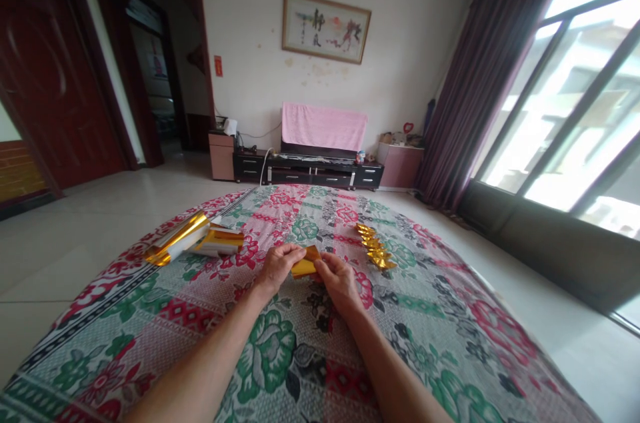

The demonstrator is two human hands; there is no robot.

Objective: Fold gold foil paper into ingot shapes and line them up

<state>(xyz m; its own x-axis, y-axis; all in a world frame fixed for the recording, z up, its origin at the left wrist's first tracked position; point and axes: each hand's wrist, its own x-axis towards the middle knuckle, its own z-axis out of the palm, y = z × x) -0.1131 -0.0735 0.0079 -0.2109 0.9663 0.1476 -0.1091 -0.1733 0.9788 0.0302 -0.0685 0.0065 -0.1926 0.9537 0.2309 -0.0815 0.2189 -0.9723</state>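
Between my two hands is a small sheet of gold foil paper (306, 267), with a crease or fold across it, held just above the patterned cloth. My left hand (279, 268) pinches its left edge between thumb and fingers. On the other side, my right hand (341, 278) grips the right edge in the same way. To the right lies a row of folded gold paper pieces (374, 246) with pointed ends. Rolled gold foil sheets (180, 240) with pale backs rest to the left, beside a smaller stack of gold paper (220, 241).
A floral cloth (265, 343) covers the wide round surface before me. Beyond it stand a low black cabinet (313, 175) and a pink cloth (324, 125) draped over something. Dark curtains (465, 76) hang by the window at right, and a red door (50, 76) is at left.
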